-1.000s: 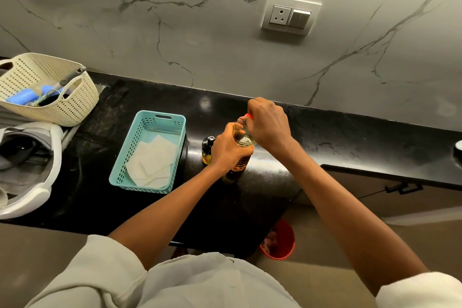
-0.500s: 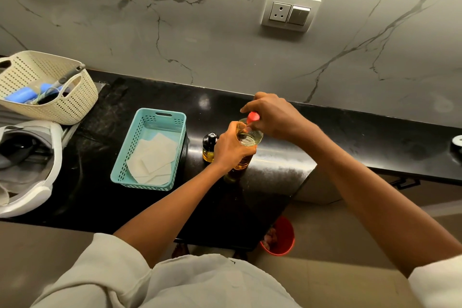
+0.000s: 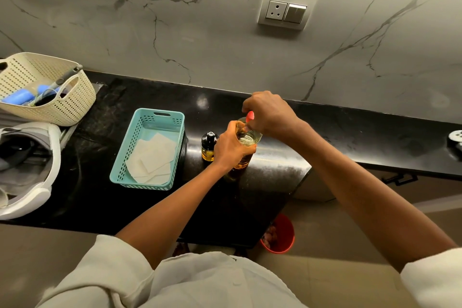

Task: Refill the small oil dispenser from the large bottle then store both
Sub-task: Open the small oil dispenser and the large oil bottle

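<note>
So, both hands are on the large bottle (image 3: pixel 243 155), which stands upright on the black counter (image 3: pixel 100 182) near its front right corner. The left hand (image 3: pixel 231 149) is wrapped around the bottle's body, fingers closed on it. The right hand (image 3: pixel 268 114) is up at the top with fingertips pinched on a small red cap (image 3: pixel 250 116) just above the neck; can't tell if the cap is still touching the mouth or already clear of it. Amber oil shows in the lower part of the bottle, with clear plastic up top.

Just left of it, almost touching the left hand, sits the small oil dispenser (image 3: pixel 209 146): dark top, yellowish oil in the bottom.

Further left is a teal slotted basket (image 3: pixel 150 120) holding a few flat pale sheets, overlapping each other. At the far left edge there's a cream perforated basket (image 3: pixel 75 100) with something blue and a grey-handled tool poking out; the rest in there is too jumbled to name. Down on the floor by the counter's corner is a red bucket (image 3: pixel 282 237) with something pinkish inside.
</note>
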`<move>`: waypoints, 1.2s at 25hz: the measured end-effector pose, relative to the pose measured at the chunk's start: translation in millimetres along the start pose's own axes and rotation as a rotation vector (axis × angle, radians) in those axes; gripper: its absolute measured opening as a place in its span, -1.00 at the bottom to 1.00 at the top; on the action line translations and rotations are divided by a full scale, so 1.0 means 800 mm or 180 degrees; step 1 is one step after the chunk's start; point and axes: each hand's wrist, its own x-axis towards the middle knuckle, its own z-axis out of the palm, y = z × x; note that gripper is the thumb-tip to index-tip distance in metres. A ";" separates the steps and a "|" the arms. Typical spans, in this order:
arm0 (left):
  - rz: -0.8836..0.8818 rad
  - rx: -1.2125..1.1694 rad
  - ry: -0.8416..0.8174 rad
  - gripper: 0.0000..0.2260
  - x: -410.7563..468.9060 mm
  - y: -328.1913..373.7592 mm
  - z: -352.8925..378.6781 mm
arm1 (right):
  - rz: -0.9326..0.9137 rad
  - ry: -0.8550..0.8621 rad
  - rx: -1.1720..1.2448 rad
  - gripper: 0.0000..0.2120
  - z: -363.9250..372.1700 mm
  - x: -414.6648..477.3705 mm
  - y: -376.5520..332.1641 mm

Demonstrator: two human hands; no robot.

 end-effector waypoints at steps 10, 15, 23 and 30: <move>-0.0034 0.0089 -0.0003 -0.36 0.002 0.001 0.002 | 0.0165 0.0038 -0.0030 -0.80 0.002 0.003 0.006; -0.0104 0.0069 -0.0013 -0.38 0.001 0.005 -0.002 | 0.0084 0.0425 0.0334 -0.80 0.004 -0.018 0.020; -0.0161 0.0114 0.0040 -0.37 0.002 0.005 0.000 | 0.1646 0.0873 0.2493 -0.87 0.215 -0.161 0.003; -0.0073 0.0020 -0.0059 -0.38 0.001 0.003 -0.002 | 0.1242 0.0351 0.1912 -0.88 0.332 -0.189 -0.018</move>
